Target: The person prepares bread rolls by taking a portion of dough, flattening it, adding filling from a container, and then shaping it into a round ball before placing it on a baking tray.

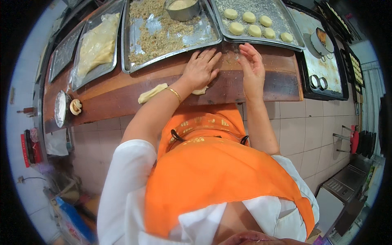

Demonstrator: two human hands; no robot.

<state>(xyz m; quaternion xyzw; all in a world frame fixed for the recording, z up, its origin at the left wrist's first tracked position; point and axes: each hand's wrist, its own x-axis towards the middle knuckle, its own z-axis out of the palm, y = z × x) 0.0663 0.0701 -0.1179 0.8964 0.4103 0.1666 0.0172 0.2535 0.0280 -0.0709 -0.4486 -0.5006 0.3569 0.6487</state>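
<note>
My left hand (203, 65) lies palm down on the wooden table (269, 83), fingers spread, with nothing seen in it. Beneath its wrist is pale dough (152, 93); a strip shows left of the forearm and another end (200, 90) to the right. Whether these join is hidden. My right hand (252, 69) is raised at the front of a floured metal tray (300, 44), its fingers loosely curved and apart from the thumb. Nothing shows between them. Several round, flattened dough pieces (254, 30) sit on that tray.
A tray of crumbly filling (163, 41) holds a round metal container (182, 10). Further left, dough under plastic (97, 45) lies on a tray. A flour bowl (61, 108) and coiled dough (75, 107) stand at the left edge. Ring cutters (314, 81) and a pot (320, 43) are right.
</note>
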